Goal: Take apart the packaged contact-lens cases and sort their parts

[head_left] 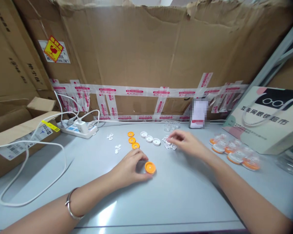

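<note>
Thumb and fingers of the left hand are holding an orange cup by its left side, near the front middle of the table. Its open side is facing up, and the thumb is hiding a bit of its lower edge. Whether the cup is touching the table is staying hard to tell. The right hand is reaching over some small white squares. Its fingertips are looking blurry and are covering part of the squares, so one cannot tell if they are pinching one or not. Three orange rings are lying in a row behind the left hand, and three white round pieces are lying between them and the squares. Two little groups of white bits are lying farther left, too small to make out well. Some clear cups are standing behind the right hand, faint and partly hidden. Orange-and-clear pieces are sitting over to the right, looking smeary. Blocky squares are covering the phone by the cardboard.
</note>
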Motion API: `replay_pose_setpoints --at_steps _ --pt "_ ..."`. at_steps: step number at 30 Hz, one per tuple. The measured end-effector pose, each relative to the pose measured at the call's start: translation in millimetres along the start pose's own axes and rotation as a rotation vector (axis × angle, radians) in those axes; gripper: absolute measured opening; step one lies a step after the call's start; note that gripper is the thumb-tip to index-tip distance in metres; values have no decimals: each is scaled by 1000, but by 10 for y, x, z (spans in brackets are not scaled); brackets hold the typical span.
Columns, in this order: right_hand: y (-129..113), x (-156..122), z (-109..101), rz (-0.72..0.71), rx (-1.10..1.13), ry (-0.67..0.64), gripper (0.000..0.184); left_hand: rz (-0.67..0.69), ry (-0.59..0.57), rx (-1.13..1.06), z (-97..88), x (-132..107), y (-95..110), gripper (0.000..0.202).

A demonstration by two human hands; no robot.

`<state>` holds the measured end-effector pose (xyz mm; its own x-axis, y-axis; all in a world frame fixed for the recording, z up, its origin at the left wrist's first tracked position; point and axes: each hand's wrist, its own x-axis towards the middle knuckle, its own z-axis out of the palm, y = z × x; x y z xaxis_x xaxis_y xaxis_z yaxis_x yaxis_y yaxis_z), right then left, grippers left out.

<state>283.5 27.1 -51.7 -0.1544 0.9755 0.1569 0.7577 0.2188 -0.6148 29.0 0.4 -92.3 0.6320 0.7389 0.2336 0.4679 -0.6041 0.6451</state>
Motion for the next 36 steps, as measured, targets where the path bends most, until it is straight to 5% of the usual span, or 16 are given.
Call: replay_pose_setpoints --at_steps 4,11,17,23,32,36 --pt "-371 -202 396 -189 128 -386 45 3 8 10 36 38 -13 34" --pt "-363 -269 509 -174 250 -465 33 10 17 -7 76 57 -27 28" --pt "-369 -266 503 -277 271 -362 23 13 -22 -17 48 50 3 26" --pt "-322 -142 448 -171 376 -141 24 -23 -41 -8 -18 25 32 26" --pt "-218 -76 584 -297 -162 3 14 22 -66 23 -67 -37 22 26" --pt "-161 -22 636 -308 -193 60 21 28 -57 27 -61 -34 15 25"
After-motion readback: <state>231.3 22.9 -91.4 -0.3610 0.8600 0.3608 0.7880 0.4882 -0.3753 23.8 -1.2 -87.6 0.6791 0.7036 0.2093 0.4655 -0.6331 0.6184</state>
